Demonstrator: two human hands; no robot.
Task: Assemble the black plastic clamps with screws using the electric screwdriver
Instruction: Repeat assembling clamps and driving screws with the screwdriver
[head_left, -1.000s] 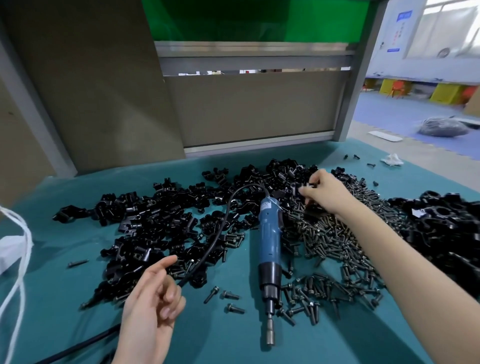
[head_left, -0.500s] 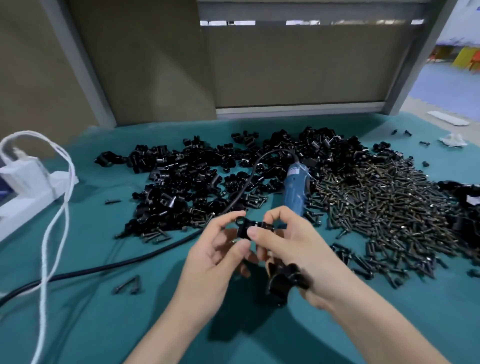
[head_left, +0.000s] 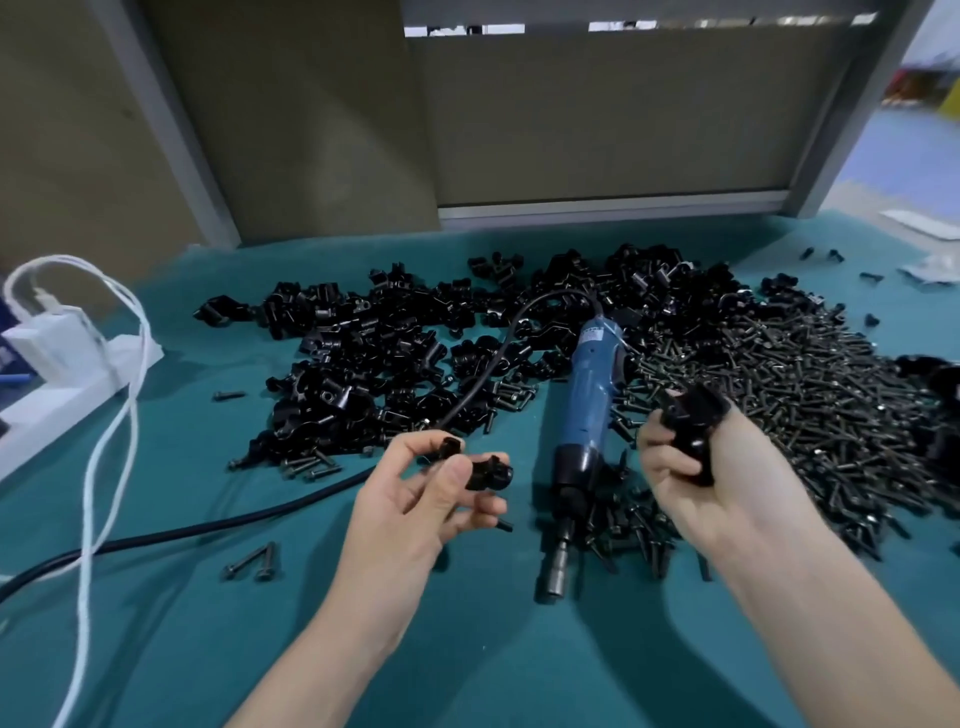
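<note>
My left hand (head_left: 421, 499) pinches a black plastic clamp piece (head_left: 483, 467) between thumb and fingers, just left of the screwdriver. My right hand (head_left: 717, 483) grips another black clamp piece (head_left: 693, 423) in its curled fingers, to the right of the tool. Between the hands the blue electric screwdriver (head_left: 584, 415) lies flat on the teal table (head_left: 467, 649), its bit pointing toward me. A heap of black clamp parts (head_left: 395, 358) spreads behind the left hand. A heap of dark screws (head_left: 810, 395) lies behind and right of the right hand.
The screwdriver's black cord (head_left: 218, 525) runs left across the table. A white power strip (head_left: 62, 364) with white cables (head_left: 114, 426) sits at the left edge. Two loose screws (head_left: 252, 564) lie near my left forearm. More black parts (head_left: 935, 395) sit at the far right.
The hands, close together half a second ago, have moved apart, each holding its own clamp piece, to either side of the screwdriver. Before that, the right hand was reaching into the pile.
</note>
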